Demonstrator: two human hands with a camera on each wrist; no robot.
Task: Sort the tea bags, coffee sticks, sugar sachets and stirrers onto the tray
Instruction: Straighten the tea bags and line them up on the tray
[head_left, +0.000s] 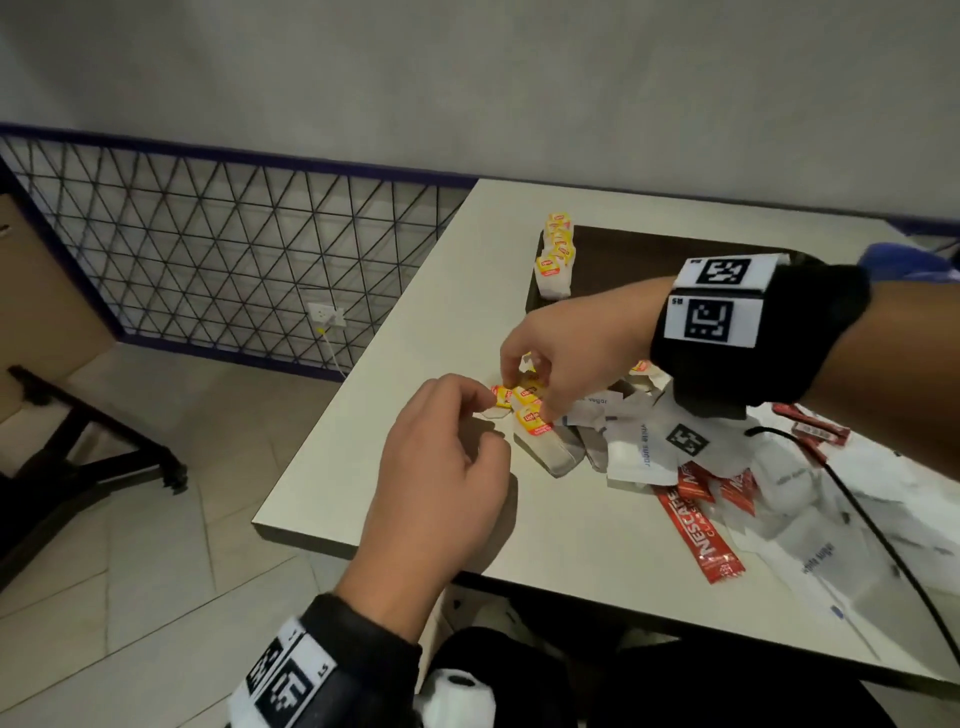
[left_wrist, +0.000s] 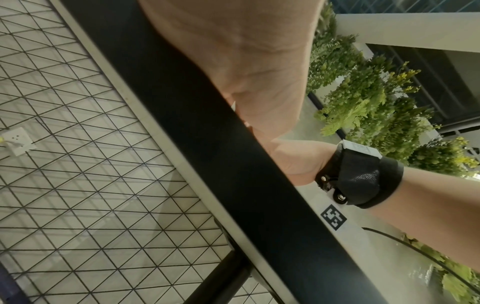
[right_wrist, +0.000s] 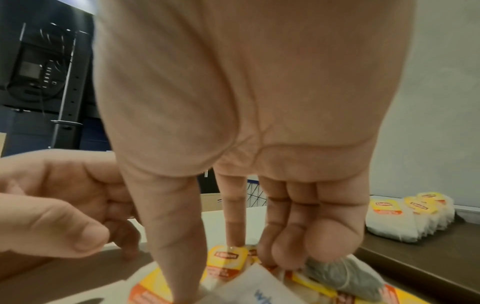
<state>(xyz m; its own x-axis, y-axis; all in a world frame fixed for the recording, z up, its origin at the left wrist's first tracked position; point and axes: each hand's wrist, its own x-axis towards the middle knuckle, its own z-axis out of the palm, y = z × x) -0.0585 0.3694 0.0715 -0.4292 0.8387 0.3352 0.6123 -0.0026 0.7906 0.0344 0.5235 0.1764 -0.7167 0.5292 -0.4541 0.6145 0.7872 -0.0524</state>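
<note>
Right hand (head_left: 566, 353) pinches a tea bag (head_left: 530, 391) from the table's (head_left: 363, 467) loose pile; left hand (head_left: 441, 462) hovers nearby, fingers loosely curled, empty.

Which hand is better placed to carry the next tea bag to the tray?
Right. The right hand already has its fingertips down on the loose tea bags and sits nearer the tray. The left hand hovers beside them, farther away.

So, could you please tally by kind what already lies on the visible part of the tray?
Tea bags: at least 4, overlapping in a row
Coffee sticks: 0, all off it
Sugar sachets: 0, all off it
Stirrers: 0, none seen
Total on the tray: at least 4; part of it is hidden.
</note>
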